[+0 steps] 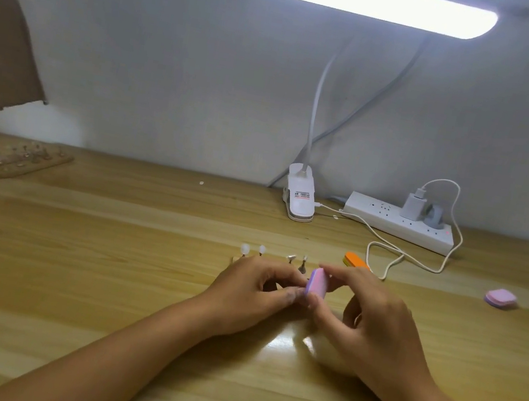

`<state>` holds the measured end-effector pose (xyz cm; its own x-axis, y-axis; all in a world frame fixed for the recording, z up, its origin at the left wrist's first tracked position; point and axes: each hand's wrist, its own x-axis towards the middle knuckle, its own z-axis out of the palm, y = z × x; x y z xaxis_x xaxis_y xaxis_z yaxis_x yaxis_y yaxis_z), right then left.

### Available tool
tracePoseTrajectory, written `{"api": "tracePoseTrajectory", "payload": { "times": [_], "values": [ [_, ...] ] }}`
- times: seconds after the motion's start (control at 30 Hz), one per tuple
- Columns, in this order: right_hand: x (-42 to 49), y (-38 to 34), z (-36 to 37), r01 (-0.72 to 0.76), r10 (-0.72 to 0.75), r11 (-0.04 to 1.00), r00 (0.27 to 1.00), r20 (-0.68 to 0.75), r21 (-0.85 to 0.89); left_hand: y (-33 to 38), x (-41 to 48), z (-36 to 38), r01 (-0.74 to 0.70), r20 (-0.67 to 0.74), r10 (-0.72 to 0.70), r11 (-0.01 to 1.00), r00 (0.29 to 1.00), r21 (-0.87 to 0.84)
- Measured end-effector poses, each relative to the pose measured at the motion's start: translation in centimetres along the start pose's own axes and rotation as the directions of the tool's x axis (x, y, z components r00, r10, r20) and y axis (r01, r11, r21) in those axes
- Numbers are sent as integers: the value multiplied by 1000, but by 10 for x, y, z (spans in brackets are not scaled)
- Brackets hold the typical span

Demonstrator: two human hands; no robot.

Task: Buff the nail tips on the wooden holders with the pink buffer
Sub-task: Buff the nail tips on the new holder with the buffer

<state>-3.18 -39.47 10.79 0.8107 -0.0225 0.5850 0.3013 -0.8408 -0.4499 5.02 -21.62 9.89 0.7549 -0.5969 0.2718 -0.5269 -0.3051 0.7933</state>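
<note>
At the far left of the table [71, 273], a wooden holder [28, 159] is seen by the wall. Small nail tips are stuck up on it, but they are blurred. In the middle, a second holder [234, 259] is mostly hidden behind the left hand [252, 288]. Four tips [245, 250] on little posts are seen standing above it. The left hand's fingers are curled in, and what is pinched by them cannot be told. The buffer [317, 286] is gripped on its edge by the thumb and fingers of the right hand [362, 316], just beside the left fingertips. An orange block [355, 260] is laid behind the right hand. A label is stuck on the lamp clip [299, 199], but its writing is too small to be read. A charger [415, 203] is plugged into the power strip [398, 223]. A pink pad [500, 298] is laid at the far right.
</note>
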Motion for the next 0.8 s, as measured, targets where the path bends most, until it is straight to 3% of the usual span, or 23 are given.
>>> {"api": "tracePoseTrajectory", "payload": {
  "times": [0.17,0.3,0.43,0.63,0.8],
  "values": [
    [-4,-7,3,106,-103,993,993,57,-50,-3,1,0,-8,-10,8,1000,1000,20],
    [1,1,0,-17,17,999,1000,-12,-35,-3,1,1,6,-11,-6,1000,1000,5],
    [-4,-6,4,91,-87,994,994,61,-58,-5,2,0,-3,-7,3,1000,1000,15],
    [4,12,1,-66,67,997,997,-48,32,-4,1,3,14,-30,-15,999,999,-49],
    [-3,2,3,57,-56,998,998,27,-29,-6,2,2,11,-23,-13,995,1000,-95]
  ]
}}
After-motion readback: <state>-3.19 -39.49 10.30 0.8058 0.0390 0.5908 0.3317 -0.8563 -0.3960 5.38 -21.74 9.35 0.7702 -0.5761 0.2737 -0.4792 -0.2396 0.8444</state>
